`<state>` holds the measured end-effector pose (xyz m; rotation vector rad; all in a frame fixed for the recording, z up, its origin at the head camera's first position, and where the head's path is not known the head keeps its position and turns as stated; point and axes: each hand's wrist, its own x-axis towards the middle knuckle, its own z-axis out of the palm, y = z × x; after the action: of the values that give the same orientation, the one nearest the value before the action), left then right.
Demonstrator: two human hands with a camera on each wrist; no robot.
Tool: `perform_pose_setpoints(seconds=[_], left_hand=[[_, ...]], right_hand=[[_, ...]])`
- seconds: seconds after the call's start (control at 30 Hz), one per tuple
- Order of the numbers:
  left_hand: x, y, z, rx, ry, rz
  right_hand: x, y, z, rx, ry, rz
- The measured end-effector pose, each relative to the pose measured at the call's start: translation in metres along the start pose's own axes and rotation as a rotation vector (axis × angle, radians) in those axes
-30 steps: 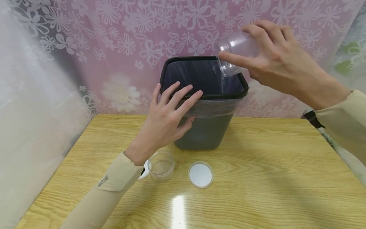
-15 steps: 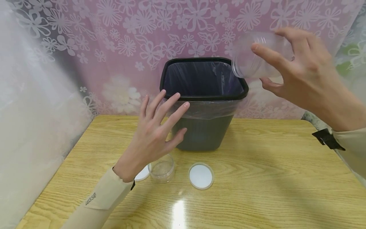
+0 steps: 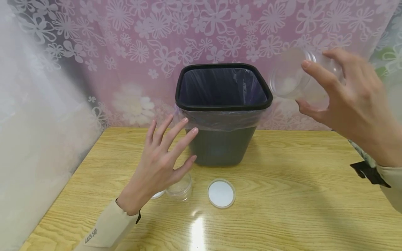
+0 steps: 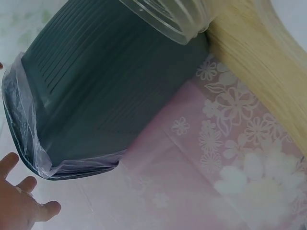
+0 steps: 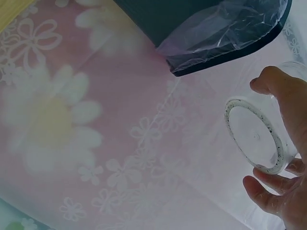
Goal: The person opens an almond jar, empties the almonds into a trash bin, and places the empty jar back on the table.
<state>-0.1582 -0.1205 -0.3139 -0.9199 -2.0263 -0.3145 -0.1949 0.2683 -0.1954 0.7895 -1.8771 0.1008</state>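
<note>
At the right of the head view my right hand [image 3: 361,97] grips a clear plastic jar [image 3: 289,75], tilted on its side just right of the bin's rim. Dark specks ring the base of this jar [image 5: 254,136] in the right wrist view. A dark grey bin [image 3: 220,148] with a clear liner stands upright at the table's far side. My left hand [image 3: 158,164] is spread, fingers apart, in front of the bin and holds nothing. Below it, partly hidden, a second clear jar [image 3: 181,191] stands on the table.
A round white lid [image 3: 221,194] lies right of the standing jar. Another white lid [image 3: 158,195] shows only its edge beside that jar, behind the left hand. The wooden table [image 3: 282,216] meets a pink flowered curtain [image 3: 132,69] behind the bin.
My right hand has carried the jar from over the bin's opening to the right and down, outside the rim. My left hand has drawn back from the rim, toward the lower left.
</note>
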Motion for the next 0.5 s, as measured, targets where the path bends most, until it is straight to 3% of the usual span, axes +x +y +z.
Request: perform_pose_setpoints(seconds=[0.33, 0.5], left_hand=[[-0.019, 0.003, 0.0, -0.039, -0.058, -0.029], [-0.033, 0.004, -0.002, -0.07, -0.102, -0.075]], right_hand=[[-0.029, -0.012, 0.003, -0.007, 0.066, 0.034], [-0.053, -0.021, 0.002, 0.036, 0.054, 0.152]])
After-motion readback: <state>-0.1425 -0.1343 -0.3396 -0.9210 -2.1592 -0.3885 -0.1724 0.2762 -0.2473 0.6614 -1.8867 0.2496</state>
